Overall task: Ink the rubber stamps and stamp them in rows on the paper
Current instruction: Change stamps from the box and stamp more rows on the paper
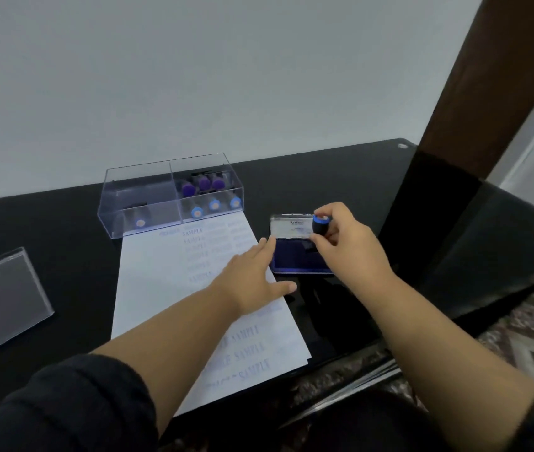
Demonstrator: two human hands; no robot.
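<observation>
A white sheet of paper (161,288) lies on the black table, covered with rows of faint blue "SAMPLE" prints. My left hand (252,275) rests flat on the paper's right edge, fingers straight, fingertips near the ink pad. The blue ink pad (295,259) sits open to the right of the paper, its lid (291,227) raised at the back. My right hand (347,243) pinches a black rubber stamp with a blue cap (319,223) just above the pad's right side. Whether the stamp's base touches the ink is hidden.
A clear plastic box (148,194) at the paper's far end holds several stamps with purple and blue caps. The box's clear lid (1,298) lies at the left. The table's near right edge (454,314) drops off to a patterned floor. A dark wooden post stands at right.
</observation>
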